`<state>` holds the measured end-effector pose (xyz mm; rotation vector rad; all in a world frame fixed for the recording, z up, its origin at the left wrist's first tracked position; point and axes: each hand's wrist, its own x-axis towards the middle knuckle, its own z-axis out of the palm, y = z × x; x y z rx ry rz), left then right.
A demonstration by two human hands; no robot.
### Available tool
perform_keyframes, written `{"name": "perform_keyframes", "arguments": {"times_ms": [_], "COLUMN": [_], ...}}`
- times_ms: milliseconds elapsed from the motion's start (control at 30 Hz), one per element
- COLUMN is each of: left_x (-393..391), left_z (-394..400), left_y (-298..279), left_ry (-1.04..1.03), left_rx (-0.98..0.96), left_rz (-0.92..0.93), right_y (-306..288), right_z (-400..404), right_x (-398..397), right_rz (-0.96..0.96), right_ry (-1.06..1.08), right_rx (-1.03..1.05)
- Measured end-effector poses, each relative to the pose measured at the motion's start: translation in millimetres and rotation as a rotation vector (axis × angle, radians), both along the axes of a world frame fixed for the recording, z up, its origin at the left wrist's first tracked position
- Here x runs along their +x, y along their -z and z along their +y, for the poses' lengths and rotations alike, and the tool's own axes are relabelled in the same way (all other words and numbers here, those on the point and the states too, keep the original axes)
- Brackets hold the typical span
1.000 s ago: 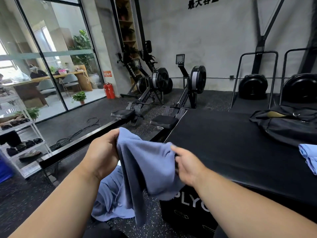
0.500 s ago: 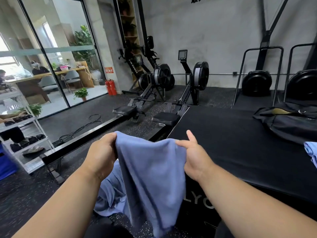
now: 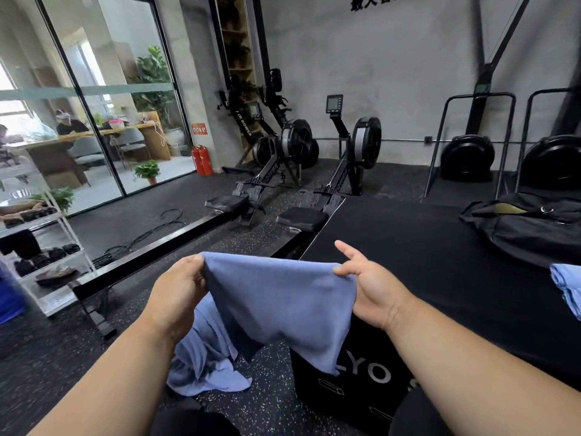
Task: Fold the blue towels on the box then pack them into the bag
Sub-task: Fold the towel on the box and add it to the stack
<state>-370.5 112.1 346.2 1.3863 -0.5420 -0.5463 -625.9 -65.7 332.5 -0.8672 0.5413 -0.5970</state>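
A blue towel [image 3: 283,303] hangs stretched between my two hands, just off the left front corner of the black box [image 3: 440,278]. My left hand [image 3: 179,291] grips its left top corner. My right hand [image 3: 367,284] pinches the right top corner, index finger sticking up. More blue towel cloth [image 3: 204,363] lies heaped on the floor below my left hand. Another blue towel [image 3: 567,286] lies on the box at the right edge. The black bag [image 3: 531,228] sits open at the box's far right.
Two rowing machines [image 3: 314,184] stand ahead on the speckled floor, with a long black rail [image 3: 151,262] running leftward. A white shelf rack [image 3: 41,247] stands at the left by a glass wall. Black fan machines [image 3: 468,157] line the back wall.
My hands have moved apart and spread the bunched towel out wide between them. The view has shifted slightly down and left.
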Motion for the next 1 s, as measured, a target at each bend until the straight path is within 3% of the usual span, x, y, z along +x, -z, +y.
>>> {"name": "perform_keyframes", "arguments": {"times_ms": [133, 267, 500, 767, 1000], "left_x": [-2, -5, -17, -27, -29], "left_z": [0, -1, -10, -29, -48], "left_y": [-4, -5, -4, -6, -13], "left_ry": [-0.001, 0.0, -0.008, -0.035, -0.044], "left_rx": [0.02, 0.046, 0.042, 0.161, 0.198], "left_rz": [-0.029, -0.072, -0.019, 0.179, 0.119], "right_y": [-1, 0, -21, -28, -30], "right_z": [-6, -13, -15, -17, -25], "right_x": [-15, -24, -37, -47, -73], "right_rz": [0.153, 0.291, 0.163, 0.191, 0.31], "right_ry": [0.002, 0.16, 0.553, 0.593, 0.508], "right_rx": [-0.126, -0.203, -0.36, -0.517, -0.681]}}
